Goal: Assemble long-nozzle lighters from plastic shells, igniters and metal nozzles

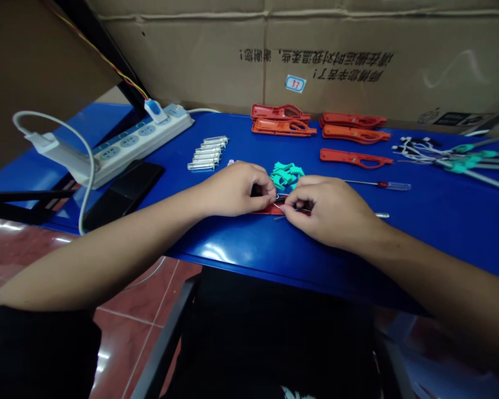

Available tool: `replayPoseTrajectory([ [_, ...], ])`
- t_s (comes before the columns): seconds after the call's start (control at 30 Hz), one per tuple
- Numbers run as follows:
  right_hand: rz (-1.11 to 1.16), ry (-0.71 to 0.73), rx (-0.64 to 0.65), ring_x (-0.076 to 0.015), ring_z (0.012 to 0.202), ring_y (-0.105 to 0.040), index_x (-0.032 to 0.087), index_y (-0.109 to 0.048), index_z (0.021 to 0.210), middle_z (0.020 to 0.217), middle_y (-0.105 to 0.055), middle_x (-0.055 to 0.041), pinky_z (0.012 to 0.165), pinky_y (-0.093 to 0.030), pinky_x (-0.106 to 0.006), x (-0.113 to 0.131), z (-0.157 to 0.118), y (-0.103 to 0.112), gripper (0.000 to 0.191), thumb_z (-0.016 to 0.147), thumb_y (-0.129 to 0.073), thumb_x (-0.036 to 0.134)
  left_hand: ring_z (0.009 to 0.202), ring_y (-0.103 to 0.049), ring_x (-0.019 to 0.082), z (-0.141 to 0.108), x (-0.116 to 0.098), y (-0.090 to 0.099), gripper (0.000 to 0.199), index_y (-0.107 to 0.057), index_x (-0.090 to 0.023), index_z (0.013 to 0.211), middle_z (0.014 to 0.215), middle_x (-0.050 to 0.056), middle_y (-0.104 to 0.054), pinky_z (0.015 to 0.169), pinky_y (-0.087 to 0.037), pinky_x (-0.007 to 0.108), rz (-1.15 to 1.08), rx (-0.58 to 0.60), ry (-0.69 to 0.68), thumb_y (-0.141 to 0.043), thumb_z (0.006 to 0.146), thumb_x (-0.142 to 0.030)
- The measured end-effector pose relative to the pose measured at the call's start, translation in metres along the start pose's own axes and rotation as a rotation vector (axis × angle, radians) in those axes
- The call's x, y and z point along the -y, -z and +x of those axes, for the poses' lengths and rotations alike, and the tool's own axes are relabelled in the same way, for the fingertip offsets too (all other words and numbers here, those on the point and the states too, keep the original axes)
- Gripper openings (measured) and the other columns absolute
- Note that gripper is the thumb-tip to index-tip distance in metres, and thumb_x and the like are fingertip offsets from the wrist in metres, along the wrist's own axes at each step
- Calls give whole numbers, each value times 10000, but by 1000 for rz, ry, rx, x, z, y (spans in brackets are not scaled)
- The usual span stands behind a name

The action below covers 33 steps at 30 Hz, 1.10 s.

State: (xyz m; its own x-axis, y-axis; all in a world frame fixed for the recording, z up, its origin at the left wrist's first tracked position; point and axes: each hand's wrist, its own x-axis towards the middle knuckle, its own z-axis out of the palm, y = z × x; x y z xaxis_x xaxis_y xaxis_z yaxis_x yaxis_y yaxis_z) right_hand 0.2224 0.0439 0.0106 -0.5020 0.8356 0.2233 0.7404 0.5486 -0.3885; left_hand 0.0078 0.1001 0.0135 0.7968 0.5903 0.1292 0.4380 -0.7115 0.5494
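Note:
My left hand [243, 188] and my right hand [330, 210] meet over a red lighter casing half [268, 210] on the blue table. Both hands are closed in a pinch. A thin pale wire [278, 205] runs to the fingertips of my right hand. What the left fingers pinch is hidden, and a small dark part shows between the hands. Most of the casing lies under my fingers. Just beyond them is a pile of green plastic triggers [286, 175].
Red and orange lighter casings [355, 157] lie toward the back, near a cardboard box [183, 61]. Clear cylinders [208, 154] and a white power strip [141, 138] sit at left, beside a black phone-like object [127, 191]. A screwdriver [393, 185], wires [416, 148] and green-ended rods [468, 160] lie right.

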Motion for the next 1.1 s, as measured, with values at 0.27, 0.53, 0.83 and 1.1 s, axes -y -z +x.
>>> replayPoseTrajectory([
  [0.27,-138,-103,-88,-157,638,-542,185,-735,717,727,-664,-42,585,-354,-304,5,0,-6,184,815,-589,239,774,-655,147,-2,-5,1,148,-752,-190,827,826,24,-725,753,-465,270,96,-29,-60,-608,851,-211],
  [0.53,-185,-118,-149,-173,674,-573,195,-728,718,753,-685,-41,634,-329,-332,4,-4,-11,196,840,-601,282,746,-661,147,-3,-12,-1,155,-759,-181,828,825,29,-736,729,-467,278,134,-46,6,-613,860,-224],
  [0.83,-195,56,-95,-254,940,-637,199,-754,1009,1019,-746,-75,797,-371,-379,-3,0,-8,215,894,-602,297,767,-682,157,-3,-11,-1,172,-768,-180,870,848,39,-748,748,-489,288,156,-41,12,-604,879,-232],
  [1.1,-249,91,-74,-231,854,-637,203,-792,931,907,-765,-66,779,-355,-389,-3,3,-7,238,918,-577,305,723,-687,158,-3,-13,-4,132,-774,-184,880,819,30,-754,683,-493,265,175,-71,20,-667,817,-230],
])
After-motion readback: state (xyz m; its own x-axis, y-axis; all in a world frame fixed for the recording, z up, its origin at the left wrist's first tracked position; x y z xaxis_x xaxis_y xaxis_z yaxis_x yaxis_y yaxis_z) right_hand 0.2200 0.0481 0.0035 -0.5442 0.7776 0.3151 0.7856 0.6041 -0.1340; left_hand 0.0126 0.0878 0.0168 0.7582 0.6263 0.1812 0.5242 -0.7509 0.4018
